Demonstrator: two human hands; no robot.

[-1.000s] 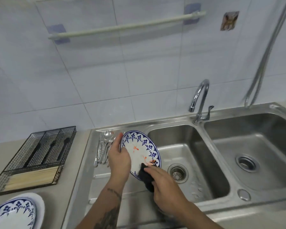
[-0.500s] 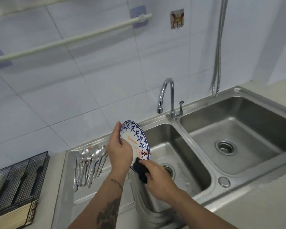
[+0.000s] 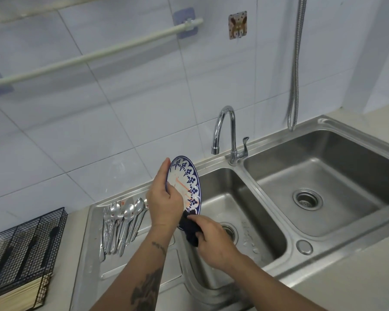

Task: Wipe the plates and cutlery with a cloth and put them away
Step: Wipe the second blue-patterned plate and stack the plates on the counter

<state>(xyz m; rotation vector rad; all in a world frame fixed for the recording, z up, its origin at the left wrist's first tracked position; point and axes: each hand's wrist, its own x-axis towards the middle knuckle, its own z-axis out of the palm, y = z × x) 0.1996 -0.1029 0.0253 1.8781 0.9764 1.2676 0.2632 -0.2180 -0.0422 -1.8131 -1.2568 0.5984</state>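
My left hand [image 3: 164,203] grips a white plate with a blue floral rim [image 3: 186,180], held nearly on edge above the left sink basin, thumb on its face and fingers behind. My right hand [image 3: 211,236] grips a dark cloth [image 3: 190,230] and presses it against the plate's lower edge. Several metal spoons [image 3: 121,221] lie side by side on the steel draining board [image 3: 92,254] to the left.
A black wire cutlery basket [image 3: 25,245] holding chopsticks stands on the counter at the left. The double steel sink [image 3: 288,239] fills the right, with a chrome tap [image 3: 229,135] behind it and a hose [image 3: 295,70] hanging on the tiled wall. A towel rail [image 3: 94,55] runs above.
The view has swung to the right, so the plate on the left counter has left the frame. The held plate has turned more edge-on, and the cloth stays at its lower edge.
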